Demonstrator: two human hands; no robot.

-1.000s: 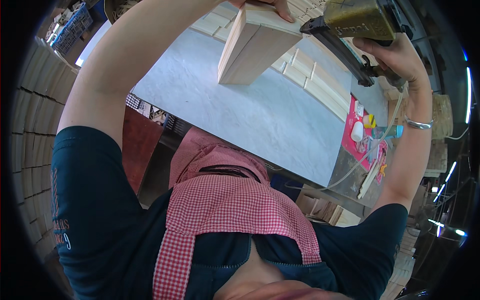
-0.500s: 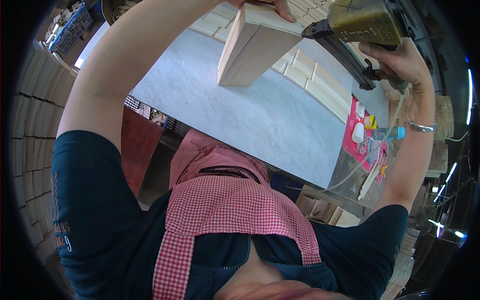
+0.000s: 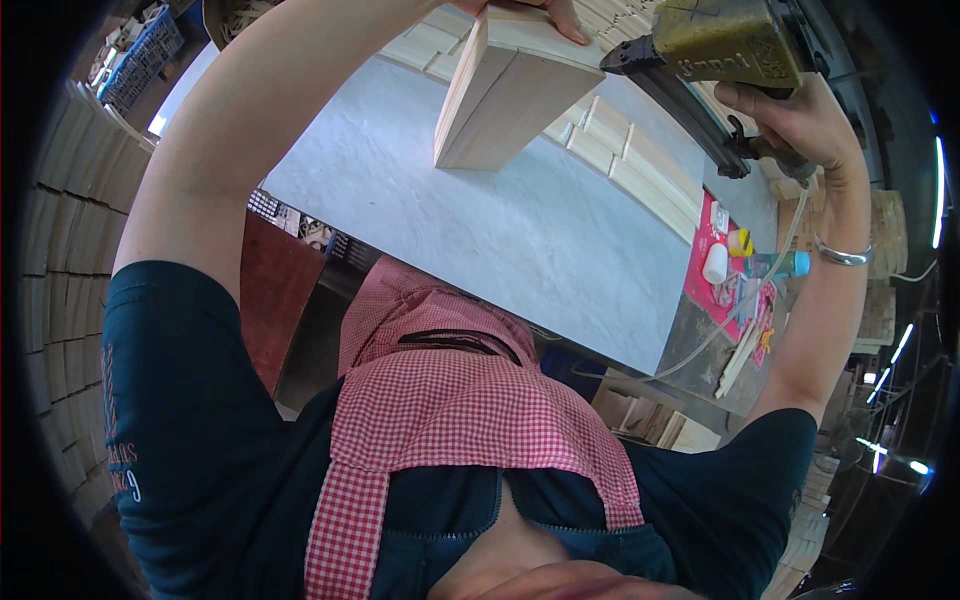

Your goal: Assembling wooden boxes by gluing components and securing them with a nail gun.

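A pale wooden box point(image 3: 525, 95) stands upright on the white marbled tabletop point(image 3: 430, 200). At the top edge of the picture my left hand point(image 3: 550, 12) grips its far upper end, with the fingers partly cut off by the frame. My right hand point(image 3: 790, 120) is wrapped round the handle of a worn, gold-coloured air nail gun point(image 3: 725, 45). The gun's dark nose touches, or nearly touches, the box's upper right edge. From the handle's bottom hangs a thin clear air hose point(image 3: 790, 235).
Light wooden strips point(image 3: 640, 165) lie behind the box. To the right, a red sheet point(image 3: 708, 240) holds a white bottle point(image 3: 715, 264), a yellow-lidded jar and a blue-capped bottle point(image 3: 795, 264). Stacked boards point(image 3: 70, 230) rise at the left, near a blue basket point(image 3: 143, 60).
The nail gun's body has tipped very slightly, with its nose still at the box's edge. Otherwise both hands and the box stay almost where they were.
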